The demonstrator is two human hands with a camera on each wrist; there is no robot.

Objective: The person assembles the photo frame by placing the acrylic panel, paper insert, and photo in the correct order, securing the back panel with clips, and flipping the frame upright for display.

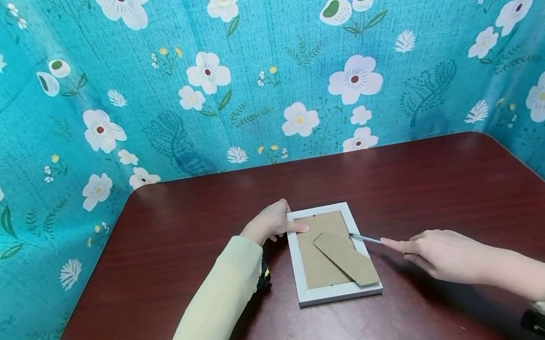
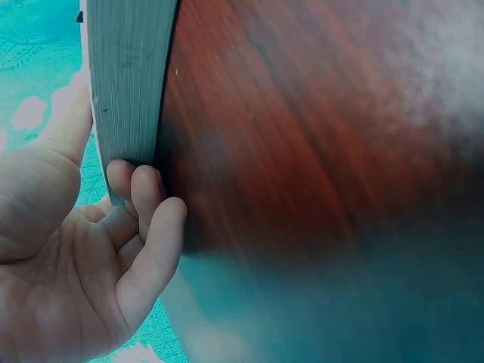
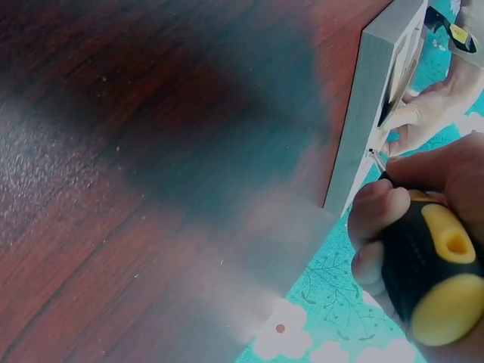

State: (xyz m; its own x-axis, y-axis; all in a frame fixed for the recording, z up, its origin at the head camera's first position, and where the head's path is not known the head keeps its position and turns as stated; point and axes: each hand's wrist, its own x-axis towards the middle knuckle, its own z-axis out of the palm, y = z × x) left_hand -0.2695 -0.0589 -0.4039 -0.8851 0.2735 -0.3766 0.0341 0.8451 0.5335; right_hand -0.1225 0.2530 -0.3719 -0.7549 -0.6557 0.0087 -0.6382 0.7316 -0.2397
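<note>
Clear, bright light fills the head view, leaving a pale sheen on the dark red-brown wooden desk (image 1: 329, 336) and a soft shadow below the right hand (image 1: 443, 254). Whitish glare hazes both wrist views; the left's desktop blurs.

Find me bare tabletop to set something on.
The table is bare between the picture frame and curtain, and left of the left sleeve. Crowded around the frame: left hand's grip on one side, right hand's grip with a screwdriver at the other.
</note>
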